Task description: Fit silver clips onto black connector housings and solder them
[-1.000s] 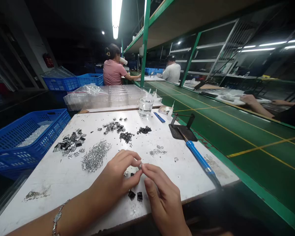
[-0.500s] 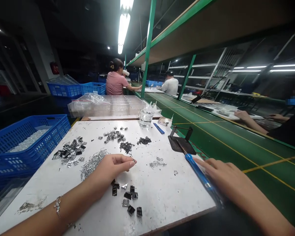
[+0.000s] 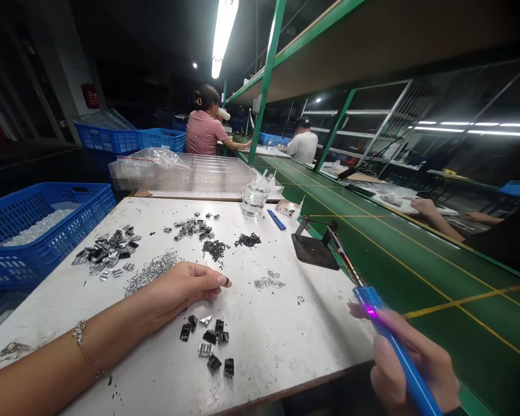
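Lower right, the right hand [image 3: 416,370] grips a blue soldering iron [image 3: 387,335]; at centre, the left hand [image 3: 179,289] pinches a small dark part [image 3: 227,282] over the white worktable [image 3: 281,341].

The bare left hand [image 3: 179,287] lies palm down, low and left of centre, with its forearm [image 3: 47,370] stretching back to the lower left corner and the wrist straight. Its thumb and forefinger are pressed together in a pinch that points right, and the other fingers are curled under. The bare right hand [image 3: 411,364] sits at the lower right edge, raised and closed in a grip, with fingers wrapped, forefinger reaching forward and thumb alongside.
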`<state>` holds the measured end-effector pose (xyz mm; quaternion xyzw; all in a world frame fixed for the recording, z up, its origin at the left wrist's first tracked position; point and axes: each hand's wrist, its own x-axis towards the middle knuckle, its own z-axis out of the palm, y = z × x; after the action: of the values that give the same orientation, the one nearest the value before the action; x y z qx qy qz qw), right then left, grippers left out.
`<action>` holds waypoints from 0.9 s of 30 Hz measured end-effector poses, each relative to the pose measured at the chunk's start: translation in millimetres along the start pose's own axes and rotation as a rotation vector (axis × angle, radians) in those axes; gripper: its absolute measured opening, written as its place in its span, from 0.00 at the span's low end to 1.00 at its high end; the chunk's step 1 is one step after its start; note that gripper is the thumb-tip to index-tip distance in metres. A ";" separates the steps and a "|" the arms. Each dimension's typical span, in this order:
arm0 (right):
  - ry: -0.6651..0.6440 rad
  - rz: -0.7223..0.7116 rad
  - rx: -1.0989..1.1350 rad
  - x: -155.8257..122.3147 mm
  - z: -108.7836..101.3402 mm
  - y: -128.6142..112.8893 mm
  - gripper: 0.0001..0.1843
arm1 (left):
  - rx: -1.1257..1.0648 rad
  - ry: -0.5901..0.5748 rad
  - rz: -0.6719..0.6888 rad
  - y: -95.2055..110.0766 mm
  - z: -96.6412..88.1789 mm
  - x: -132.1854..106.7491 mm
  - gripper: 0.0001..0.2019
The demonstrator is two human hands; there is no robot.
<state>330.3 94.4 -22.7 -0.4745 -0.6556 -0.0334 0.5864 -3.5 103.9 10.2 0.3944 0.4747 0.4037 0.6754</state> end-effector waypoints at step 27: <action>-0.115 0.740 0.942 -41.3 50.8 -85.7 0.17 | 0.054 -0.021 -0.128 0.0 -9.3 4.2 0.07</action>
<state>230.5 53.9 -27.6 -0.3613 -0.4219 0.4926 0.6699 -11.4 109.1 6.7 0.3853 0.5027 0.3426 0.6939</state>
